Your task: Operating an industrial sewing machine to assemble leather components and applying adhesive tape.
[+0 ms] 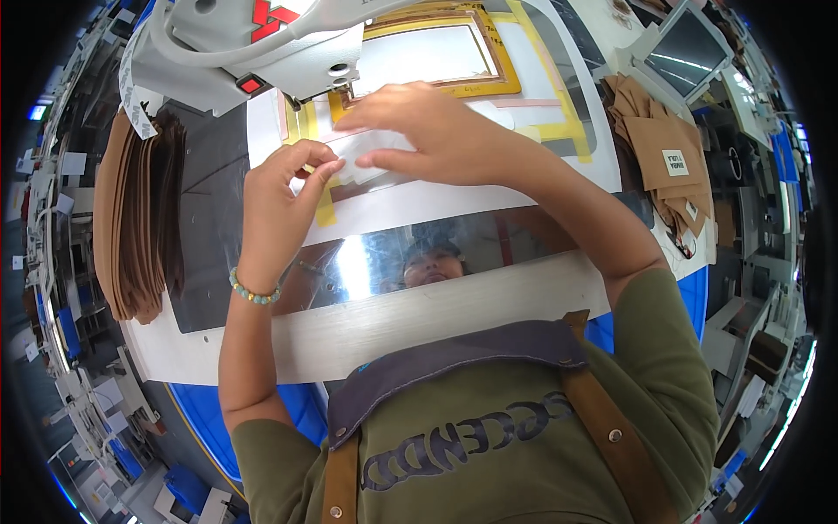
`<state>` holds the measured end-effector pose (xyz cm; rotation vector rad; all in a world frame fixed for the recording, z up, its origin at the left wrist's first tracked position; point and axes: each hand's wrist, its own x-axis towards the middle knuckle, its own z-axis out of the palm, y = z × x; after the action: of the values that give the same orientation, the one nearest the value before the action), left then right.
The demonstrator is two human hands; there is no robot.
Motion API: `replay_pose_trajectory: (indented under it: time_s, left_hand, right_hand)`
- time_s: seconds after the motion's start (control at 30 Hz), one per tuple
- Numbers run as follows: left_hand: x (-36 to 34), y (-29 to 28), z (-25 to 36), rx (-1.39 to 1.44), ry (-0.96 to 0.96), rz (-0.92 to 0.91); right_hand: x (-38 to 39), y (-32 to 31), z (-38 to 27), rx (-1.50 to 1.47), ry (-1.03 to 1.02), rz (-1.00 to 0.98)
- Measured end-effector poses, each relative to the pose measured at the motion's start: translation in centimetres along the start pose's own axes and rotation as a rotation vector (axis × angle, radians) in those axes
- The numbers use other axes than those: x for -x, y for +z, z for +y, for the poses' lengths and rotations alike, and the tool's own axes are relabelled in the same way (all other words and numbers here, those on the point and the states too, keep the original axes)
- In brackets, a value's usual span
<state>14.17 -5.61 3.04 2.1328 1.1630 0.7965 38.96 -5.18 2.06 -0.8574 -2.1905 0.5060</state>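
My left hand (284,192), with a beaded bracelet at the wrist, has thumb and forefinger pressed together in a pinch. What it pinches, if anything, is too small to make out. To its right, my right hand (432,131) is open, thumb and stretched fingers apart. Between and below the two hands lies a thin whitish translucent piece (371,148) over a white sheet (454,199). Behind my right hand, a yellow-edged frame (478,89) lies on the sheet, partly covered by that hand. The white sewing machine head (262,65) stands just beyond my hands.
Stacked brown pieces (135,218) stand at the left. More brown pieces (668,144) with white labels are piled at the right. A screen (685,52) stands at the far right. Yellow tape (559,131) crosses the sheet, and a shiny metal plate (384,266) lies nearer me.
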Motion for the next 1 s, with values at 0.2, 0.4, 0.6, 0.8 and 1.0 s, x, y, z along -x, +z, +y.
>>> replay_pose_trajectory:
  time_s: [0.2,0.4,0.6,0.8,1.0]
  left_hand:
    - [0.2,0.1,-0.5,0.058,-0.030,0.106]
    - [-0.5,-0.1,-4.3,-0.319,0.130,0.039]
    - [-2.0,2.6,-6.4,-0.525,0.238,-0.096]
    - [-2.2,2.8,-6.3,-0.609,0.232,-0.170]
    - [-2.4,2.9,-5.9,-0.678,0.174,-0.210]
  right_hand:
    - [-0.7,-4.3,0.7,-0.105,0.219,-0.187]
    - [-2.2,-11.6,4.6,0.126,0.512,-0.026]
    - [-2.7,-6.5,10.2,0.147,0.527,-0.246]
    - [-3.0,-2.6,10.1,-0.091,0.528,-0.244]
    - [-4.0,-0.9,10.1,0.090,0.481,-0.131]
